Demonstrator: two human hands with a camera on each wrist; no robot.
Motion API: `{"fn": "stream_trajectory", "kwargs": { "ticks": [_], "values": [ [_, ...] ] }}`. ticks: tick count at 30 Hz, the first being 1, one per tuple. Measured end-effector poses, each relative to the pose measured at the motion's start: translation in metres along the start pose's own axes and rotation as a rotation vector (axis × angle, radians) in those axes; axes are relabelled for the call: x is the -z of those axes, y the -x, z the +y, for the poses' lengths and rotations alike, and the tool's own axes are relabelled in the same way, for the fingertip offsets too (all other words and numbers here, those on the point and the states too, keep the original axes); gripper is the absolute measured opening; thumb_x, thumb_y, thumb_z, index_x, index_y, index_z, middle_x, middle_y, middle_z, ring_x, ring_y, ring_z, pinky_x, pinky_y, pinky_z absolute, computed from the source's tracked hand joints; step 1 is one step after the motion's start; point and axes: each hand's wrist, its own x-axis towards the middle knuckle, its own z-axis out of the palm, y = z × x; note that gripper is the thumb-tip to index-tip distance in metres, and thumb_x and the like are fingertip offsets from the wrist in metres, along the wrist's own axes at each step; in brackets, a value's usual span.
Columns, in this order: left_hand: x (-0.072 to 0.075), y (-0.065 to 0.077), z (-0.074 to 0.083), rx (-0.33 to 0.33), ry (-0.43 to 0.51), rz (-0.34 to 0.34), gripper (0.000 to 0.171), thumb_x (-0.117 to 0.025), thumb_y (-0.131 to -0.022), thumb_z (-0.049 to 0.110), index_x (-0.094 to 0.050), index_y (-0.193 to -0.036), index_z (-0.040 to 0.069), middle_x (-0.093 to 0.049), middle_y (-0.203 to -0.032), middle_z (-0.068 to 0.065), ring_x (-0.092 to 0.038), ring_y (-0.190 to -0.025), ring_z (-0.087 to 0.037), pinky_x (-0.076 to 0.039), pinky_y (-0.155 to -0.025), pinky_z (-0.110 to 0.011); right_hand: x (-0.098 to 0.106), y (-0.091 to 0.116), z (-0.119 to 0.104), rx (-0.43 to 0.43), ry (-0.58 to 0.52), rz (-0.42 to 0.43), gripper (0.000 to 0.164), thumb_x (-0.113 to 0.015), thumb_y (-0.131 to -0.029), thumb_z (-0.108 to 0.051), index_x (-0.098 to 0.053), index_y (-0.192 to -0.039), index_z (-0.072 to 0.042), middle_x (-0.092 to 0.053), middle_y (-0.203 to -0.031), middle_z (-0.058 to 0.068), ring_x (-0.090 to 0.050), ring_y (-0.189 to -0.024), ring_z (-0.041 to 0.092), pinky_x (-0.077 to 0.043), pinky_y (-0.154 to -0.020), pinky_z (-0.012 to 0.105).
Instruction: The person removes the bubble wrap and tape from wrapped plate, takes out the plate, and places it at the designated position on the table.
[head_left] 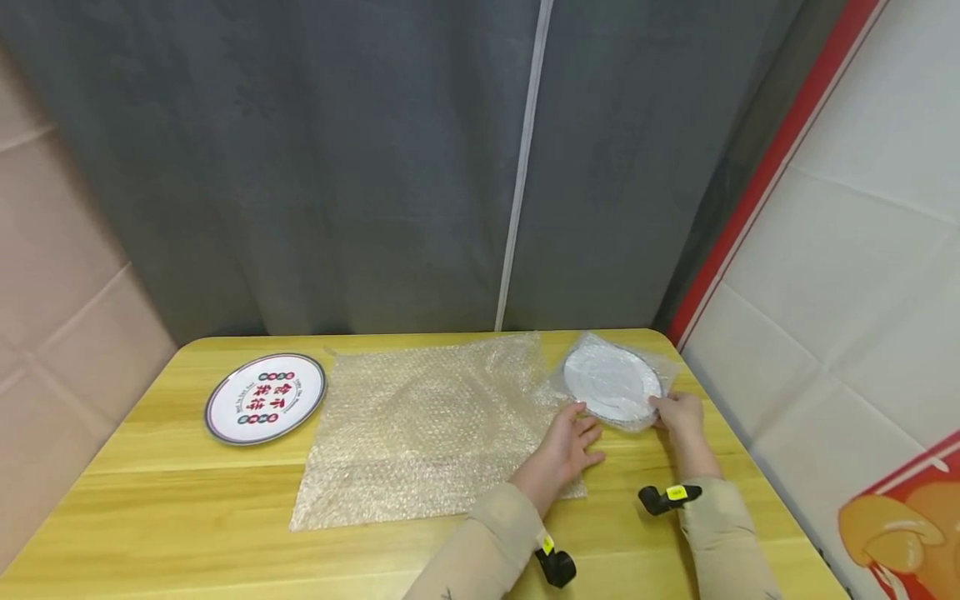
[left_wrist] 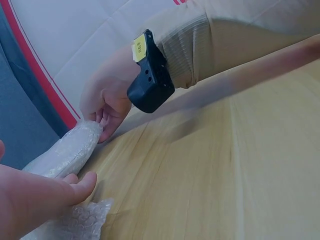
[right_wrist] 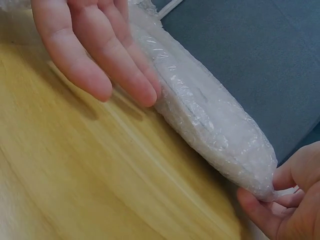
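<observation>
A plate in bubble wrap (head_left: 613,382) is at the table's far right, its near edge raised off the wood in the right wrist view. My right hand (head_left: 678,414) pinches the wrap at its right edge between thumb and fingers. At the plate's left near edge is my left hand (head_left: 564,443), fingers extended and spread, fingertips right at the wrapping (right_wrist: 210,120). Beneath the left hand lies the corner of a flat bubble wrap sheet (head_left: 420,433), which spreads over the middle of the table.
On the left of the wooden table (head_left: 187,517) sits an unwrapped white plate (head_left: 264,400) with a dark rim and red characters. A grey curtain (head_left: 337,167) hangs behind the table. White panels with red trim (head_left: 847,275) stand close on the right.
</observation>
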Motion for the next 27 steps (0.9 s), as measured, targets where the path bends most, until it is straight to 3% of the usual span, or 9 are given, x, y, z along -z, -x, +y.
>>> {"fn": "stream_trajectory", "kwargs": {
  "ticks": [9,18,23,27],
  "values": [
    [0.0,-0.003,0.0,0.019,0.027,-0.044,0.076,-0.047,-0.095,0.032,-0.009,-0.148,-0.007,-0.025,-0.147,-0.033,-0.023,-0.136,-0.047,-0.021,-0.103,-0.069,0.009,-0.001,0.003,0.013,0.04,0.021,0.052,-0.055,-0.092,-0.008,-0.037,-0.13,0.023,-0.046,-0.122,0.036,-0.056,-0.068,0.012,-0.05,-0.054,0.018],
    [-0.007,0.001,0.005,-0.001,0.043,-0.061,0.071,-0.047,-0.096,0.032,-0.015,-0.149,-0.002,-0.029,-0.146,-0.031,-0.027,-0.134,-0.047,-0.022,-0.102,-0.069,0.022,0.004,-0.002,0.056,0.111,0.063,0.048,-0.058,-0.091,-0.014,-0.048,-0.123,0.021,-0.056,-0.103,0.028,-0.055,-0.067,0.015,-0.046,-0.053,0.02],
    [-0.012,0.004,0.009,-0.016,0.052,-0.083,0.069,-0.048,-0.097,0.031,-0.016,-0.149,-0.002,-0.032,-0.145,-0.03,-0.032,-0.132,-0.046,-0.025,-0.102,-0.068,0.027,0.008,-0.009,0.059,0.056,0.072,0.049,-0.056,-0.092,-0.014,-0.046,-0.127,0.019,-0.055,-0.107,0.026,-0.053,-0.065,0.009,-0.049,-0.056,0.019],
    [-0.017,0.005,0.012,-0.027,0.062,-0.097,0.07,-0.048,-0.097,0.03,-0.015,-0.149,-0.002,-0.032,-0.145,-0.029,-0.034,-0.132,-0.044,-0.025,-0.102,-0.068,0.03,0.012,-0.016,0.08,-0.012,0.084,0.049,-0.055,-0.092,-0.012,-0.045,-0.128,0.019,-0.058,-0.096,0.017,-0.054,-0.06,0.005,-0.052,-0.057,0.022]
  ]
}}
